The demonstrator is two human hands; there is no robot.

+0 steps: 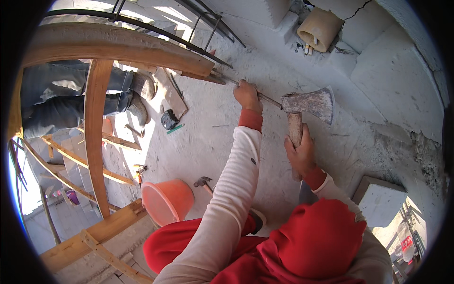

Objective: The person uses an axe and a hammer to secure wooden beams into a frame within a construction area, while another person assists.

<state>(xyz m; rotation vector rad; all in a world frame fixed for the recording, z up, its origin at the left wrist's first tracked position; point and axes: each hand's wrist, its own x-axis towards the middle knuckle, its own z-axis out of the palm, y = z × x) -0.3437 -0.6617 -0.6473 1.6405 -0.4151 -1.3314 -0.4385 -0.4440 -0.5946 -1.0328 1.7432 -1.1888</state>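
My left hand (248, 96) is closed around a thin metal rod (272, 101). One end of this rod meets the end of a thick wooden beam (137, 47). At its other end is the blunt back of a worn axe (308, 103), touching or very close to it. My right hand (302, 152) grips the axe's wooden handle, with the blade pointing away to the right. Both hands are over a dusty concrete floor (203, 137). Whether the rod's tip has entered the wood is hard to make out.
At left, another person's legs (75, 99) show behind a wooden post (98, 132). An orange bucket (168, 201), a hammer (203, 182), a tape measure (169, 119) and a green pencil (175, 129) lie nearby. Black metal bars (156, 29) cross above the beam.
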